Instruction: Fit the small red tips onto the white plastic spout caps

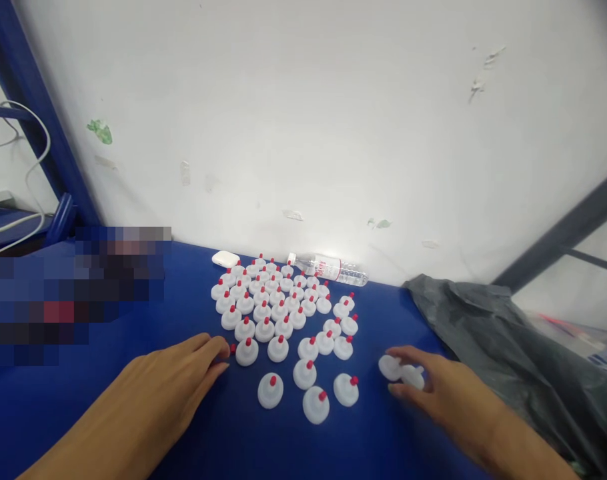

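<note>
Head view: clear bottle (328, 269) with red-and-white label lies on its side on the blue surface (203, 433), close to the white wall (303, 120), white cap end to the left. White domed pieces with red tips (262, 311) stand in front of the bottle: dense bunch toward its cap end, looser ones farther out from it, nearest the camera. Left hand (196, 373) is in front and left of bottle, at the bunch's near-left edge; fingers bent, thumb and index tips close together, a small red tip (233, 349) right at their ends. Can't tell if it's clamped or just touched. Right hand (431, 383) is in front and right of bottle, thumb and index apart, on either side of two white pieces (389, 368); no telling if they're gripped or lying there, part is behind the fingers. Dark grey plastic sheet (488, 333) crumpled right of bottle, past the right hand. Small white case (226, 259) just left of bottle's cap end. Blue metal post (46, 100) far left of bottle, white cable (42, 160) by it.
</note>
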Available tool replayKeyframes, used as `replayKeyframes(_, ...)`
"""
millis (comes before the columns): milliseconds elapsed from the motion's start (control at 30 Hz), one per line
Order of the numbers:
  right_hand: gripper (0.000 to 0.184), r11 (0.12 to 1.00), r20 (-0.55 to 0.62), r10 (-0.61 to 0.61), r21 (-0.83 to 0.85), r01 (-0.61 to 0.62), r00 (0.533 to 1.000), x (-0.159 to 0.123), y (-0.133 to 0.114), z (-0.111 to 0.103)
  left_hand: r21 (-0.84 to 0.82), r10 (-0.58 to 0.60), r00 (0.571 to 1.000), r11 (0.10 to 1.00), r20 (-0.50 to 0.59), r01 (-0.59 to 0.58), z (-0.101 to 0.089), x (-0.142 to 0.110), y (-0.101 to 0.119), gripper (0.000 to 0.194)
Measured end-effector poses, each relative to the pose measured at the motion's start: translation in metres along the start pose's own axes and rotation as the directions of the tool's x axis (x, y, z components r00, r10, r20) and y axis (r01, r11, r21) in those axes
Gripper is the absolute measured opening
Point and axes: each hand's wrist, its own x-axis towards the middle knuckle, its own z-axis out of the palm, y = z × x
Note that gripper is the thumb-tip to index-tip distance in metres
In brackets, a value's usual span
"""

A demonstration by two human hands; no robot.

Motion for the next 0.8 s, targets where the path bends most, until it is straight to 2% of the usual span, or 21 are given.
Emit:
replayKeyframes(100, 0.031, 0.998, -0.025, -0.06, -0.018, 0.059, 0.998, -0.002, -0.013, 0.015, 0.035, 0.021, 0.999, 0.999, 0.032, -0.022, -0.004, 0.002, 0.007, 0.051)
replayKeyframes(233, 0.02, 0.995, 0.074, -0.093, -0.026, 0.095, 0.993, -0.003, -0.027, 0.015, -0.05, 0.051, 0.999, 0.997, -0.007, -0.052, -0.006, 0.0, 0.012, 0.051)
replayKeyframes(300, 0.014, 0.997, 0.067, -0.075, -0.017, 0.077, 0.995, -0.003, -0.03, 0.011, -0.111, 0.083, 0.996, 0.99, -0.045, -0.087, -0.005, -0.003, 0.012, 0.046)
replayKeyframes(367, 0.017, 0.999, 0.041, -0.044, 0.025, 0.043, 0.998, -0.002, -0.032, 0.008, -0.154, 0.132, 0.985, 0.977, -0.109, -0.148, -0.001, -0.006, 0.011, 0.041)
replayKeyframes(500, 0.02, 0.976, 0.038, -0.077, 0.206, 0.068, 0.996, 0.002, -0.042, 0.0, -0.191, 0.176, 0.946, 0.954, -0.273, -0.233, 0.005, -0.01, 0.012, 0.03)
replayKeyframes(633, 0.022, 0.936, -0.027, -0.255, 0.245, 0.254, 0.967, 0.003, -0.07, -0.008, -0.309, 0.151, 0.922, 0.912, -0.357, -0.269, -0.001, -0.009, 0.021, 0.021)
replayKeyframes(733, 0.027, 0.859, -0.08, -0.44, 0.252, 0.445, 0.895, -0.004, -0.097, -0.006, -0.45, 0.129, 0.93, 0.846, -0.345, -0.284, -0.01, -0.008, 0.028, 0.017)
replayKeyframes(800, 0.037, 0.802, -0.119, -0.516, 0.28, 0.527, 0.848, -0.01, -0.112, 0.0, -0.533, 0.113, 0.947, 0.804, -0.3, -0.265, -0.014, -0.008, 0.03, 0.017)
